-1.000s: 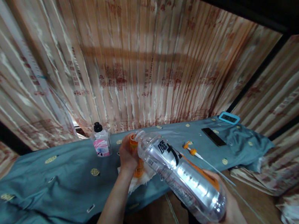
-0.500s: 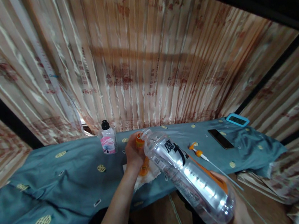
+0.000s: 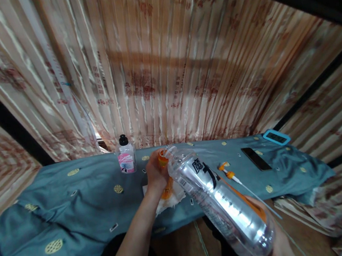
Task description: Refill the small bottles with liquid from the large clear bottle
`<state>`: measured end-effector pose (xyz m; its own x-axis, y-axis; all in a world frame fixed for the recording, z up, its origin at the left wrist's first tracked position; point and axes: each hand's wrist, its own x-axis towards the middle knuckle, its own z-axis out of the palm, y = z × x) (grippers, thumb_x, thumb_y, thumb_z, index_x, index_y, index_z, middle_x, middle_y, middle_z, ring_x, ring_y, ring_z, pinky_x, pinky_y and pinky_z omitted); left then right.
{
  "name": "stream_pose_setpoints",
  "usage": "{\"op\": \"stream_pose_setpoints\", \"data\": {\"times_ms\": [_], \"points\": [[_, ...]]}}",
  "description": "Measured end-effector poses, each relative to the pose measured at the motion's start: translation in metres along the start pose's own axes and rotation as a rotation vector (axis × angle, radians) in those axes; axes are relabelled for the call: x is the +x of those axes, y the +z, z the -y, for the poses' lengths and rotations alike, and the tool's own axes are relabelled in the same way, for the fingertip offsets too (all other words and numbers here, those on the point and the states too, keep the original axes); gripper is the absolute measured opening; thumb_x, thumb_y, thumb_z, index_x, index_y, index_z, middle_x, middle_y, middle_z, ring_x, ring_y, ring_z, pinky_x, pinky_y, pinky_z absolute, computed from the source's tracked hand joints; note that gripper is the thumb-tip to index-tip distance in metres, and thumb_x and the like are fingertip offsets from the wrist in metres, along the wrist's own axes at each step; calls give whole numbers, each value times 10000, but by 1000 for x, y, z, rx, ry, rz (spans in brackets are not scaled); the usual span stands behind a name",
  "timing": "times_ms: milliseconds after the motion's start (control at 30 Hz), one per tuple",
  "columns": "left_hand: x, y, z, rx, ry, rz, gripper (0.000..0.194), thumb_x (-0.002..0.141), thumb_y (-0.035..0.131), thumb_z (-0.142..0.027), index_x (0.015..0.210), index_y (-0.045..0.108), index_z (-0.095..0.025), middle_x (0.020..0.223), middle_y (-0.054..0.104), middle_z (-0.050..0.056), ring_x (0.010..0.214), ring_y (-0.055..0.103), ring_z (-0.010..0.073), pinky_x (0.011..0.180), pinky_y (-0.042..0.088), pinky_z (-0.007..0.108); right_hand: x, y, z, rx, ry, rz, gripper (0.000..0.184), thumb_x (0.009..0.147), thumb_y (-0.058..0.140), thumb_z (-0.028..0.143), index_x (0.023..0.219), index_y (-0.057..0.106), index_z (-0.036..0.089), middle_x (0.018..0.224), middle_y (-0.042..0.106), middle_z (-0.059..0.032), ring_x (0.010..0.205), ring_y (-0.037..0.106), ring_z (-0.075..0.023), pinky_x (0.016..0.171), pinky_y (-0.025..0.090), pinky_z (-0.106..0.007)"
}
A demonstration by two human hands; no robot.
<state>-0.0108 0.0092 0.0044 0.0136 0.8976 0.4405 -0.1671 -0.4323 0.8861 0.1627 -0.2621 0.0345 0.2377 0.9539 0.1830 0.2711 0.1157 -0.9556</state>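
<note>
My left hand (image 3: 156, 172) is closed around an orange bottle (image 3: 163, 159), whose open top faces up. In my right hand (image 3: 269, 245) is a large clear plastic bottle (image 3: 217, 196) with a silver label, gripped near its base. This bottle is tilted, its uncapped mouth down at the orange bottle's opening; whether they touch I cannot tell. Below my left hand, orange plastic (image 3: 167, 189) shows over a crumpled white cloth or tissue (image 3: 172, 202); I cannot tell if it is part of the same bottle. To the right lies an orange and white spray head (image 3: 227, 172) with a long thin tube.
A clear bottle (image 3: 126, 157) with black cap and pink label stands at the left on a green-blue patterned sheet (image 3: 93, 193). A phone (image 3: 256, 158) and a blue-framed device (image 3: 276, 137) lie at the right. Curtains (image 3: 159, 60) hang behind, with dark bars at the sides.
The whole view has shifted slightly, so things appear a little farther right. Both hands keep their holds, and the large bottle stays tilted at the orange bottle's opening.
</note>
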Motion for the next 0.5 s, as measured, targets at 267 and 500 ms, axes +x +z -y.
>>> {"op": "stream_pose_setpoints", "data": {"times_ms": [267, 500], "points": [[0, 3, -5, -56, -47, -38, 343, 647, 831, -468, 875, 739, -229, 908, 756, 47, 892, 707, 253, 876, 584, 383, -4, 4, -2, 17, 15, -106, 1097, 612, 893, 654, 1502, 439, 201, 1311, 721, -149, 1141, 736, -343, 943, 596, -388], [-1, 2, -5, -36, -40, -21, 324, 664, 812, -446, 893, 733, -231, 910, 744, 52, 896, 703, 262, 891, 574, 394, -8, -11, -17, -31, -22, -16, 965, 726, 840, 588, 1512, 413, 226, 1450, 632, -142, 1267, 676, -319, 1043, 546, -369]]}}
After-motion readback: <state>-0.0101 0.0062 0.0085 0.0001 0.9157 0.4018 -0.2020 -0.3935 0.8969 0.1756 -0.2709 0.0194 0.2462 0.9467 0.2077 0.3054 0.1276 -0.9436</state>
